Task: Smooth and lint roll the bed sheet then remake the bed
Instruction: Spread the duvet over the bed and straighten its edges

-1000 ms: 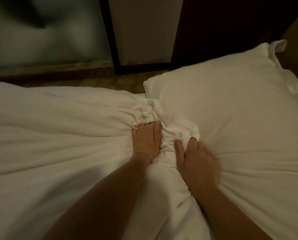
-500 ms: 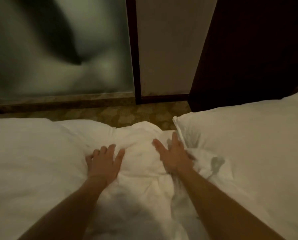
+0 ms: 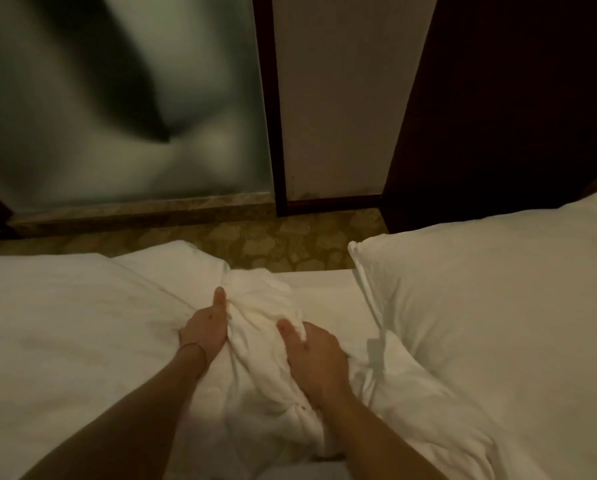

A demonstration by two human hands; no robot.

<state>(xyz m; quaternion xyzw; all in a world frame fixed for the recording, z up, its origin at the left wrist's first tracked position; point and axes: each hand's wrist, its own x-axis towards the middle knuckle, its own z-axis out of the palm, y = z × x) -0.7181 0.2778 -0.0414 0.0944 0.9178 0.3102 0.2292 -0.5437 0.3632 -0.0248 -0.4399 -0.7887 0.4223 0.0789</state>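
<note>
Both hands clamp 1 bunched sheet fold: left hand on its left flank, right hand on its right. Fold runs away from the person, toward the bed edge; pillow lies right.

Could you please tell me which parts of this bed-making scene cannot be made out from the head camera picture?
- Fingers of the left hand: in the head view, buried in the bunched white fabric; only the thumb shows.
- Right hand: its fingertips are hidden by the same fabric.
- Pillow: cut off by the right edge.
- Behind the frosted glass panel: only a blurred dark shape.
- Lint roller: none in view.
</note>
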